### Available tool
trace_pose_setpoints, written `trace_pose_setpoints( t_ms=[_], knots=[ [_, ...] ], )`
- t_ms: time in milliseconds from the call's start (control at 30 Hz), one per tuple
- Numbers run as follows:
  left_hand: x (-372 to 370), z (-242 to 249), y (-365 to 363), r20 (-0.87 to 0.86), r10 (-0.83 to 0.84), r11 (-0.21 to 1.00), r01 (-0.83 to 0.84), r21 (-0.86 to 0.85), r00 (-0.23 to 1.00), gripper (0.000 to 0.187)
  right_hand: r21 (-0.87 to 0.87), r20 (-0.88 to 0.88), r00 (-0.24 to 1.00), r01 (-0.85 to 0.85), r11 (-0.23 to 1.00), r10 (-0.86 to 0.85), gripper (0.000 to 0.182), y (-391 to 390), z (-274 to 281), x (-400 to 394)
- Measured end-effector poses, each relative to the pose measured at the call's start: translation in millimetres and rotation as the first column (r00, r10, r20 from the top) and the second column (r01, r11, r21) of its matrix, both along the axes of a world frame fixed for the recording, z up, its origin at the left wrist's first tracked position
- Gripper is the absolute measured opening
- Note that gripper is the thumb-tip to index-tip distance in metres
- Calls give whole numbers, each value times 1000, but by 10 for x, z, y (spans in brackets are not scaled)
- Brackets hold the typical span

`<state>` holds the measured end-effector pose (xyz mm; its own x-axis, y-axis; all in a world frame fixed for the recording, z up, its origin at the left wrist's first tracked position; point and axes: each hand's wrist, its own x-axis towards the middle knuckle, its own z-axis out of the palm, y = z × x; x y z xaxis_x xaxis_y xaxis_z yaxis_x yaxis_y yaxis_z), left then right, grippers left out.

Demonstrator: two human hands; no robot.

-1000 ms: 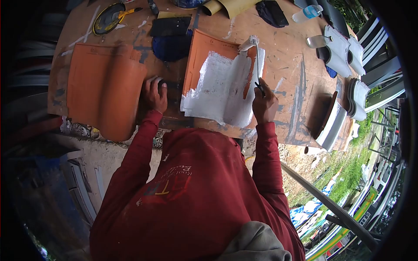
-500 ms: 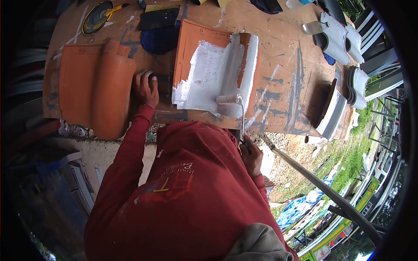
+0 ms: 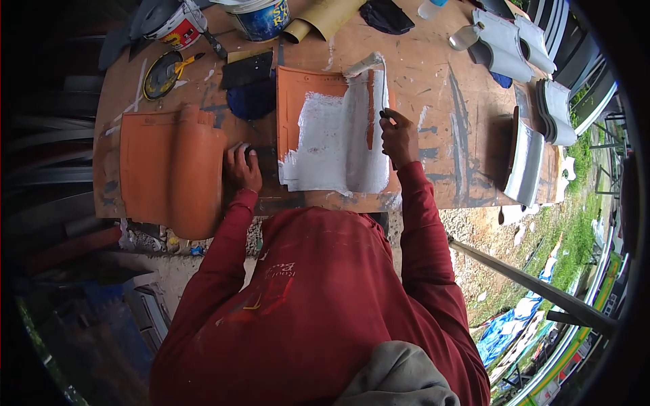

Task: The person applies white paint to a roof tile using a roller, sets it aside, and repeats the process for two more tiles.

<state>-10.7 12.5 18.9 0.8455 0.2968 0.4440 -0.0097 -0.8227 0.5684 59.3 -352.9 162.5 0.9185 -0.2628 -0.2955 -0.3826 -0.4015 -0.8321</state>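
My right hand [image 3: 399,141] grips the dark handle of a paint roller [image 3: 364,64], whose white-coated head lies at the far end of a roof tile [image 3: 313,139]. White paint covers much of this tile; terracotta shows along its left and far parts and in a strip on the raised roll. My left hand [image 3: 244,166] rests on the table with curled fingers, beside the right edge of an unpainted terracotta roof tile [image 3: 149,166]. A small dark spot shows at its fingers; what they hold, if anything, I cannot make out.
The wooden table [image 3: 433,183] carries paint buckets [image 3: 263,21], a lid with a yellow-handled brush [image 3: 162,76], dark cloths [image 3: 249,101] and a bottle [image 3: 466,37]. Grey tiles [image 3: 501,57] stand at the right, near a white-coated tile [image 3: 525,166]. A pole [image 3: 514,271] slants below.
The roller has gone from the near end of the painted tile to its far end, my right hand reaching forward over the table. The view has shifted, showing the buckets. My left hand stays beside the unpainted tile.
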Motion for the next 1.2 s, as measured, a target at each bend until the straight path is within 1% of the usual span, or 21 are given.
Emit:
trace_pose_setpoints(
  t_ms=[67, 100, 200, 300, 333, 367, 433, 500, 567, 633, 700, 767, 833, 867, 933, 967, 1033, 1067, 1100, 1167, 1200],
  knots=[
    [3, 27, -1, 3, 9, 1000, -9, 1, 1000, 26, -180, 216, 973, -43, 983, 82, 33, -51, -158, 41],
    [-8, 28, -20, 0, 9, 1000, -9, 1, 1000, 26, -185, 212, 973, -51, 981, 91, 33, -64, -198, -7],
    [2, 31, -35, 18, 6, 999, -6, -45, 1000, 26, -137, 156, 988, 6, 991, 15, 36, -121, -228, -384],
    [-3, 60, -46, 17, 4, 1000, -3, -27, 1000, 26, -154, 132, 991, -8, 988, 29, 37, -124, -202, -491],
    [-1, 50, -40, 10, -4, 1000, 4, -16, 1000, 24, -118, 206, 979, 18, 993, 6, 36, -68, -157, -409],
    [4, 23, -50, 5, -19, 1000, 19, -16, 1000, 24, -105, 78, 997, 20, 994, -11, 35, -52, -78, -299],
    [11, -19, -27, 54, -22, 999, 24, -35, 998, 23, -128, 262, 965, 11, 992, 23, 33, -44, -253, -88],
    [1, 17, -8, 34, -25, 1000, 25, 13, 999, 23, -110, 257, 966, 12, 994, 17, 33, -56, -285, -99],
    [-5, 42, -28, -14, 1, 1000, 0, 5, 1000, 24, -99, 252, 968, 5, 995, 21, 33, -72, -201, -201],
    [12, 26, -39, 5, 5, 1000, -6, 21, 1000, 26, -40, 3, 1000, -5, 999, 6, 34, -158, -38, -573],
    [6, 22, -50, 2, 26, 998, -26, 59, 1000, 26, -41, 16, 999, -44, 998, 44, 36, -261, -116, -1012],
    [10, -2, -49, -9, 22, 998, -22, 54, 1000, 26, -26, 45, 998, -37, 999, 38, 37, -344, -285, -1518],
    [6, -6, -41, -14, 4, 999, -3, 54, 1000, 26, -92, 51, 994, -88, 992, 93, 38, -405, -240, -2017],
    [14, 2, -44, -12, 2, 998, -1, 57, 1000, 26, -92, 41, 996, -75, 993, 79, 38, -449, -230, -2259],
    [25, -17, -21, -24, 1, 997, 1, 76, 1000, 26, -28, -43, 993, -110, 994, 109, 39, -533, -223, -2572],
    [15, -38, -22, -28, -7, 997, 9, 80, 1000, 26, -23, -47, 994, -102, 995, 101, 39, -559, -233, -2606],
    [18, -17, -39, -26, 10, 996, -8, 90, 1000, 26, 186, -142, 990, 11, 982, 15, 41, -560, -222, -2617],
    [15, -11, -46, -26, 2, 995, 0, 96, 1000, 26, 196, -38, 999, 1, 981, 6, 41, -551, -353, -2557],
    [17, -26, -39, -28, -1, 996, 3, 88, 1000, 26, 203, -35, 999, 8, 979, -1, 41, -516, -349, -2385],
    [11, -27, -20, -22, -4, 996, 6, 95, 1000, 26, 351, -116, 993, 76, 933, -37, 40, -369, -227, -1881],
    [6, -17, -31, -26, -7, 997, 9, 73, 1000, 26, 375, -81, 994, 94, 922, -69, 39, -278, -197, -1614]
  ],
)
